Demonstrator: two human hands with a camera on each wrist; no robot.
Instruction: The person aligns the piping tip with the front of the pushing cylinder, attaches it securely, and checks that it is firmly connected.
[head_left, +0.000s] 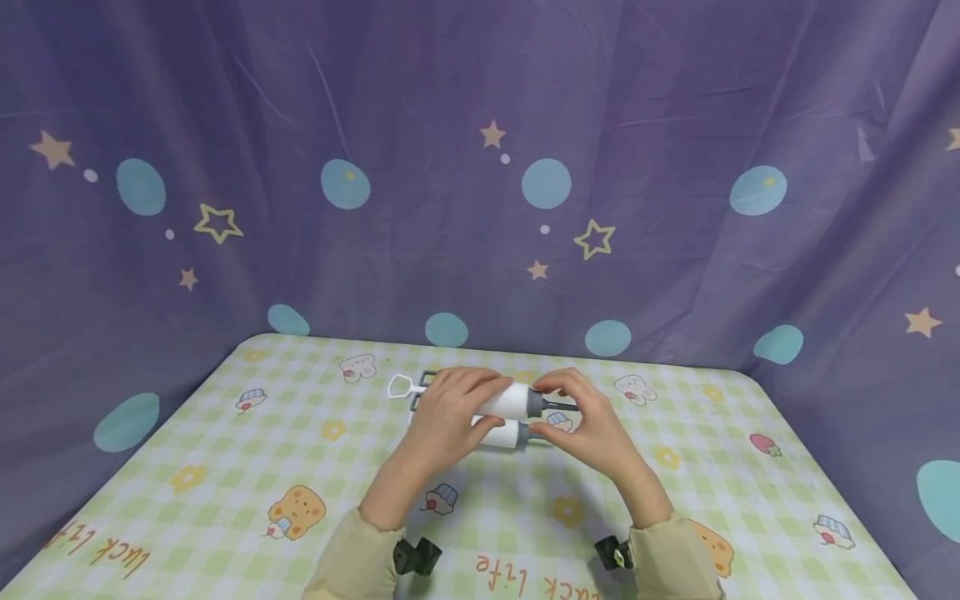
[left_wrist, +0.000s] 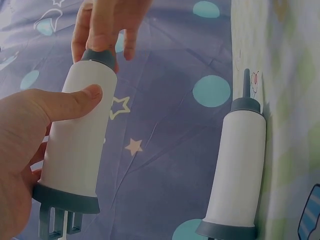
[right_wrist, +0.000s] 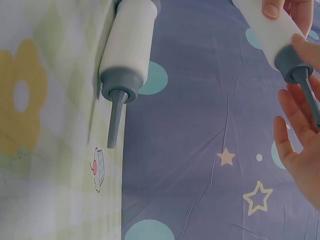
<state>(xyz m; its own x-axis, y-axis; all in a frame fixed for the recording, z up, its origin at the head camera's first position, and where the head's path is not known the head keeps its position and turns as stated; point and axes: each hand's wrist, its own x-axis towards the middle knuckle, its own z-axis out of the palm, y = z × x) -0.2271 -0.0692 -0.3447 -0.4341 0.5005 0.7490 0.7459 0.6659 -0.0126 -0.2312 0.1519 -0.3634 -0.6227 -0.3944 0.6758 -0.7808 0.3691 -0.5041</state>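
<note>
A white, syringe-like tube (head_left: pixel 512 402) with a grey nozzle cap is held sideways above the table, its nozzle pointing right. My left hand (head_left: pixel 447 417) grips its barrel, the thumb (left_wrist: pixel 82 102) lying across it in the left wrist view. Fingers and thumb of my right hand (head_left: pixel 590 422) pinch the grey cap (right_wrist: pixel 290 60) at the nozzle end. A white pull handle (head_left: pixel 402 387) sticks out at the left. Below, a second, similar tube (left_wrist: pixel 237 165) lies on the table, its nozzle (right_wrist: pixel 116 117) also pointing right; my left hand partly hides it in the head view.
A table with a green-and-white checked cloth (head_left: pixel 330 467) printed with cartoon pictures lies under both hands. Behind it hangs a purple curtain (head_left: pixel 450 250) with stars and dots. A small dark device (head_left: pixel 416 557) sits at each wrist.
</note>
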